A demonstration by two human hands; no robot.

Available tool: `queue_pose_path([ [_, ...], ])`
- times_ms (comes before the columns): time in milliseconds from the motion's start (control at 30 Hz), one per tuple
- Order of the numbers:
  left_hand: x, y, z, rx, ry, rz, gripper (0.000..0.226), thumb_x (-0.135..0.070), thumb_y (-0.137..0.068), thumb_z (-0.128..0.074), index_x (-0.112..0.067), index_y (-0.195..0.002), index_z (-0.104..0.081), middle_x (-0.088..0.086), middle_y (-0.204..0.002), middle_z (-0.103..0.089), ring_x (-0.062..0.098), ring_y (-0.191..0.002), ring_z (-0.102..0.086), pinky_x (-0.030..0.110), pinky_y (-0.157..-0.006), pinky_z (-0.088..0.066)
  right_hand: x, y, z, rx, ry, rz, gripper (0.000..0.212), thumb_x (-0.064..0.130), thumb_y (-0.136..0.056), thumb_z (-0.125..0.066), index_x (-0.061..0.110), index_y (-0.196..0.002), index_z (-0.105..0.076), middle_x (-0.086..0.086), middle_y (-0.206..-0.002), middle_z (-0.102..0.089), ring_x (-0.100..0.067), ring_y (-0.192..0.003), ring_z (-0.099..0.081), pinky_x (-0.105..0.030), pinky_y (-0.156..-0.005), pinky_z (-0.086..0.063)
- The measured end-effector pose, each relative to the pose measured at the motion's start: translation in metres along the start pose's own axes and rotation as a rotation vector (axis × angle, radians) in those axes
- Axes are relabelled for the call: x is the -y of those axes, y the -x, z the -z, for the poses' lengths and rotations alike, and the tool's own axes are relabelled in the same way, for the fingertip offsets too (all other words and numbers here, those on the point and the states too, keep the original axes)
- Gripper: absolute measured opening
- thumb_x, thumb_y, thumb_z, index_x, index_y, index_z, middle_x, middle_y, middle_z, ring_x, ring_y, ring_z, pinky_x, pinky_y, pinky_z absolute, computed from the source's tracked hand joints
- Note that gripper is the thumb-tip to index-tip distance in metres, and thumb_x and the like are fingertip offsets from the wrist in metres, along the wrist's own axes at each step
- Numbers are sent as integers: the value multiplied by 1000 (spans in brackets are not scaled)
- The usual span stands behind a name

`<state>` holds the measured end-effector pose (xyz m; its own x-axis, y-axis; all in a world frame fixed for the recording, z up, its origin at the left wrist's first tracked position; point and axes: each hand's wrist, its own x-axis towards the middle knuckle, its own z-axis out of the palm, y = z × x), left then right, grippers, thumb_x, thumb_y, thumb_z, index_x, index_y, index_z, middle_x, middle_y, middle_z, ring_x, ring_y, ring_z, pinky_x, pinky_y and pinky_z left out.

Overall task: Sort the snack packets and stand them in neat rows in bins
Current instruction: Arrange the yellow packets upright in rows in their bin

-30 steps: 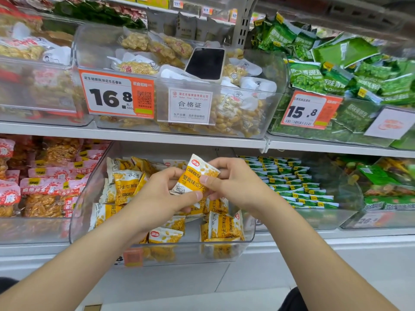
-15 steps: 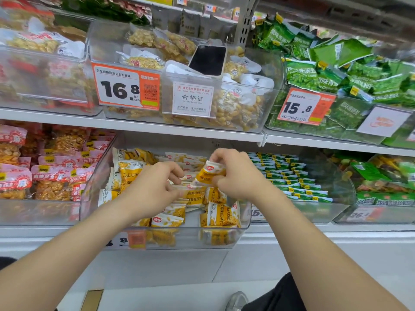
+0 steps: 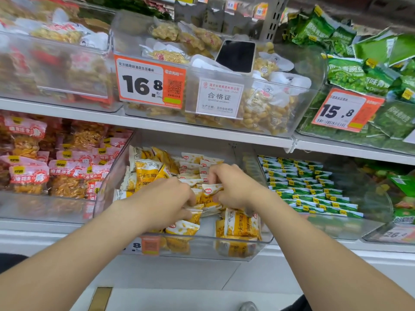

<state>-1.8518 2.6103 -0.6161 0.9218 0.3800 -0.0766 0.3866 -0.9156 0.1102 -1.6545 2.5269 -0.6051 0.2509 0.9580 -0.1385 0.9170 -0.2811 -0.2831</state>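
A clear plastic bin (image 3: 202,248) on the lower shelf holds several yellow-and-white snack packets. Some stand in a row at the back (image 3: 193,163), others lie loose at the left and front (image 3: 241,224). Both hands are down inside the bin. My right hand (image 3: 233,187) pinches the top of one yellow packet (image 3: 210,195) among the standing ones. My left hand (image 3: 166,198) has its fingers curled into the packets just left of it, touching them; what it grips is hidden.
A black phone (image 3: 237,56) leans on the peanut bin above (image 3: 258,104). A bin of neatly rowed green packets (image 3: 310,187) sits to the right, red packets (image 3: 67,167) to the left. Loose green bags (image 3: 370,63) fill the upper right bin. Shelf edge overhangs (image 3: 202,131) the bin.
Both hands have lowered the yellow packet from above the bin down into the row of packets. The view has moved closer and shifted slightly.
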Motion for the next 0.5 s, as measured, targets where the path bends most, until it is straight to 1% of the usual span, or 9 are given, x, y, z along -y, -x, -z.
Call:
queue_pose_path([
  [100,1,-3,-3,1,-17,31,20,-44,-98,-68,-29,-110,-73,-2,-103,-70,25,-103,-65,43,-86,-57,-10,-1,-7,65,24,-56,35,24,-75,-92,26,-77,-57,3,-91,-61,-17,-89,-51,-37,-80,-49],
  [167,0,-4,-4,-2,-25,42,19,-42,-98,-68,-27,-108,-73,-1,-102,-71,26,-103,-65,42,-86,-57,-14,-1,-10,93,96,-55,38,34,-71,-95,25,-74,-58,4,-85,-63,-13,-83,-51,-42,-90,-53],
  [200,-1,-5,-4,-8,-29,43,20,-41,-98,-68,-26,-109,-74,0,-103,-72,26,-103,-65,41,-86,-56,-16,-1,-9,88,94,-49,38,36,-71,-95,26,-76,-59,5,-85,-63,-13,-84,-51,-44,-93,-53],
  [233,-1,-5,-4,-14,-34,43,20,-41,-98,-68,-25,-110,-73,0,-104,-72,26,-104,-64,39,-86,-55,-16,0,-6,81,76,-43,36,35,-72,-95,28,-80,-61,6,-88,-62,-13,-88,-52,-43,-93,-53],
  [300,-3,-5,-4,-28,-48,38,20,-40,-99,-67,-28,-114,-72,-2,-106,-71,25,-105,-64,36,-84,-53,-16,3,-1,61,63,-36,34,37,-75,-93,32,-90,-63,5,-96,-59,-17,-98,-50,-37,-85,-50],
  [367,-3,-4,-4,-55,-49,34,20,-39,-97,-67,-29,-114,-70,-2,-103,-71,25,-101,-65,37,-80,-54,-15,3,-3,74,77,-32,34,39,-77,-91,27,-97,-67,3,-101,-58,-18,-102,-47,-35,-84,-47],
  [433,-4,-3,-4,-96,-41,26,21,-41,-95,-66,-28,-112,-69,-4,-100,-70,22,-96,-65,39,-76,-56,-13,2,-10,113,82,-51,39,39,-77,-91,21,-105,-70,2,-104,-59,-19,-104,-50,-36,-86,-49],
  [467,-5,-3,-4,-119,-22,21,24,-44,-95,-65,-29,-114,-68,-6,-102,-68,20,-97,-64,38,-76,-56,-13,0,-12,136,74,-73,36,39,-78,-91,20,-100,-69,2,-99,-58,-19,-99,-51,-35,-82,-49],
  [500,-6,-4,-4,-139,7,10,28,-48,-96,-65,-31,-118,-66,-8,-108,-66,18,-101,-63,36,-79,-56,-13,0,-11,151,71,-76,32,38,-79,-90,20,-87,-64,2,-88,-54,-19,-87,-50,-34,-73,-46],
])
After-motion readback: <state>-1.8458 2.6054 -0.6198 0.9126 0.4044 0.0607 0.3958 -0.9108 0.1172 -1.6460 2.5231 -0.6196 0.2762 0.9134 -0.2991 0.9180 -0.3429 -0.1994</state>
